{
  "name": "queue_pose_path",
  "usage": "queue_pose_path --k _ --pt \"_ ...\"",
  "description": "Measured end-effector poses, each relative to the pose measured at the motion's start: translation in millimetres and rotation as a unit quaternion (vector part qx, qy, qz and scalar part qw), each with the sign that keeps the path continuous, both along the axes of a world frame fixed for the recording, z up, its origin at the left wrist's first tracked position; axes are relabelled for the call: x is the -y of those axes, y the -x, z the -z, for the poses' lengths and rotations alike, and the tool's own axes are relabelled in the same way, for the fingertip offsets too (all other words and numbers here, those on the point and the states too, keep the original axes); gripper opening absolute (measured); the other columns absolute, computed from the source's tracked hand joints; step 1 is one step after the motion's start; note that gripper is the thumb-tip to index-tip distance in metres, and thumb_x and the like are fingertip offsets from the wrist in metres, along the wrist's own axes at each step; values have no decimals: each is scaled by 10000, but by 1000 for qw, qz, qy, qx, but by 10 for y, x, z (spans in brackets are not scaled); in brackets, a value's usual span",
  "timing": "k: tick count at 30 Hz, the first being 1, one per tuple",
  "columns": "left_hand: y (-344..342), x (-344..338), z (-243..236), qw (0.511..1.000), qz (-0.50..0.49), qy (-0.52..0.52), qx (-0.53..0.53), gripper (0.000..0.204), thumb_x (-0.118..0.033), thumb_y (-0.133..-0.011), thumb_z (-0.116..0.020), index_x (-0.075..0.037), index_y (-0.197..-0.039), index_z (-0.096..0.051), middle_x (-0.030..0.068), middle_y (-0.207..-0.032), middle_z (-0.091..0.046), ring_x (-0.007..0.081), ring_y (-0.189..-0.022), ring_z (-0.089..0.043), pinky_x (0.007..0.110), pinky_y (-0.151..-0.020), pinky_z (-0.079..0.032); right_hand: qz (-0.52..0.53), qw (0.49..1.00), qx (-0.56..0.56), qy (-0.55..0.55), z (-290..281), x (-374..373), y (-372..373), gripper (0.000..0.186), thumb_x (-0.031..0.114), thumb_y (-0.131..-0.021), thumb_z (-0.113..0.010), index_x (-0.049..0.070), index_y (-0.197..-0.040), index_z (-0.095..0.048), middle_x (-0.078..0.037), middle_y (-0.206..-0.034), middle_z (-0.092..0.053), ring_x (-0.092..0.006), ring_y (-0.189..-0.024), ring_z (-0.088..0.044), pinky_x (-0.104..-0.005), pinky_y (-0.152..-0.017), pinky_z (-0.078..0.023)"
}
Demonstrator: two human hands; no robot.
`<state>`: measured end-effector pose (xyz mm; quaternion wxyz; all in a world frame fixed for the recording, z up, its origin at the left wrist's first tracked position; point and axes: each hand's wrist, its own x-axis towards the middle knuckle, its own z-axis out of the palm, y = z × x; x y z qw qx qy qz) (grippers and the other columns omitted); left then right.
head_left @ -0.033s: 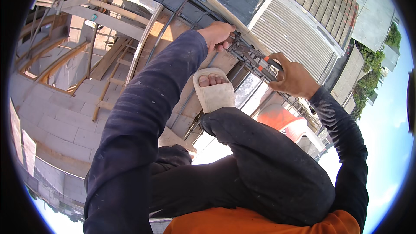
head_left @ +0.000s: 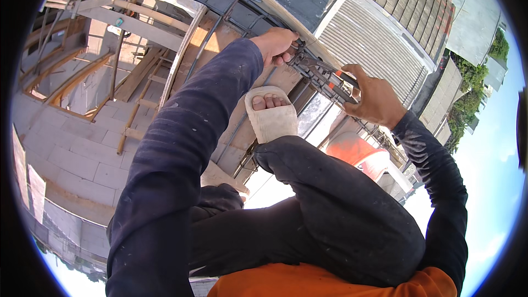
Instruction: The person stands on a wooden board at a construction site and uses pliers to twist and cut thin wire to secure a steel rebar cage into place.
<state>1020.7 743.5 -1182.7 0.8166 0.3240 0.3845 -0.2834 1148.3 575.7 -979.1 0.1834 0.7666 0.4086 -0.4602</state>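
My right hand point(head_left: 377, 96) is closed around the handles of a pair of pliers point(head_left: 334, 78), grey and black with orange marks. Their head points toward my left hand and lies over a run of steel reinforcing bars point(head_left: 322, 89). At the far end of that run, my left hand point(head_left: 276, 45) has its fingers curled in at a dark metal piece point(head_left: 298, 45). What exactly those fingers grip is partly hidden. Just below the hands rests my foot in a pale sandal point(head_left: 273, 116), toes showing.
An orange-and-white rounded object point(head_left: 360, 154) sits right of my knee. On the left are open timber framing point(head_left: 82, 85), a wooden ladder point(head_left: 144, 102) and a pale block wall point(head_left: 82, 148). A corrugated roof point(head_left: 374, 49) lies beyond the bars. Several bars cross near my foot.
My right hand has shifted very slightly to the right at the pliers' handles. My left hand and foot look unchanged.
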Motion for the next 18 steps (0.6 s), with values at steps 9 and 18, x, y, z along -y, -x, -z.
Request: queue_pose_path --k 9,18 --pt "-15 -4 -23 1000 1 -4 6 406 -348 -1093 -502 3 -1267 -607 139 -1160 -701 71 -568 -455 238 -446 -373 238 964 -118 -28 188 370 -69 438 273 -1018 -533 29 -1382 -544 -136 -1021 -676 -262 -752 -672 -402 -643 -564" --pt "-1 -9 22 1000 3 -1 0 412 -358 -1096 -499 -1 -1266 -611 124 -1132 -703 70 -569 -462 236 -452 -378 500 819 -262 99 279 236 -290 539 322 -1094 -325 -34 -1468 -479 -233 -1008 -721 -290 -719 -744 -418 -648 -657"
